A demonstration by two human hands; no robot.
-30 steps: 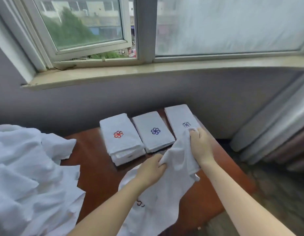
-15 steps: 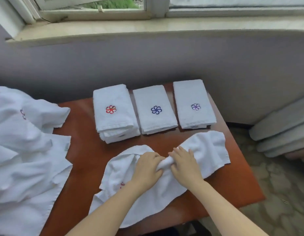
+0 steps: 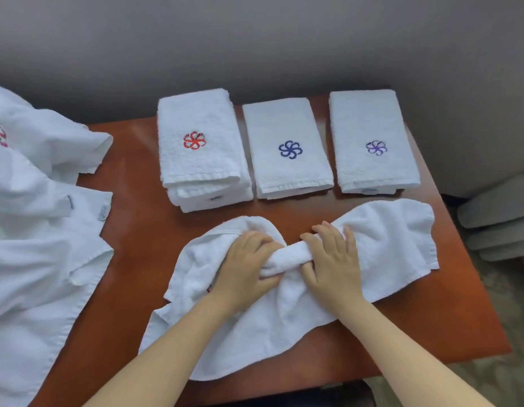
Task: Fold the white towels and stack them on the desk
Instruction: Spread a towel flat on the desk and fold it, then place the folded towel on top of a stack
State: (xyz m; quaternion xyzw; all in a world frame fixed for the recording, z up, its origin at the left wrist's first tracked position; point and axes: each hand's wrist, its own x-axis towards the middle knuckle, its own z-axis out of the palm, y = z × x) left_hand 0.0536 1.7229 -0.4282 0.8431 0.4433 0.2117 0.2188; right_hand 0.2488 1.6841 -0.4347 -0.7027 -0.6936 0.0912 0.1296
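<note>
1. Head view: we see our two hands meeting over one loose towel [image 3: 387, 245] on the tabletop [image 3: 131, 259].
2. Our left hand [image 3: 249, 265] curls its fingers round a bunched roll at the towel's middle and grips it.
3. Our right hand [image 3: 334, 259] sits just beside the left, at the other end of that roll. Its thumb is tucked against the roll and its fingers lie over it, so it grips the towel too.
4. From the hands, the towel spreads out wrinkled to both sides and back under our wrists toward the near tabletop edge. A speck of red stitching shows beside the left hand.
5. Beyond the hands, three folded stacks stand in a row, just past the towel's far edge:
   - the red stack [image 3: 196, 142], the tallest, is beyond the left hand;
   - the blue stack [image 3: 287, 148] is straight ahead of both hands;
   - the purple stack [image 3: 372, 145] is beyond the right hand.
6. Well to the left of the left hand, a pile [image 3: 34, 259] of unfolded white towels lies over the tabletop's side.
</note>
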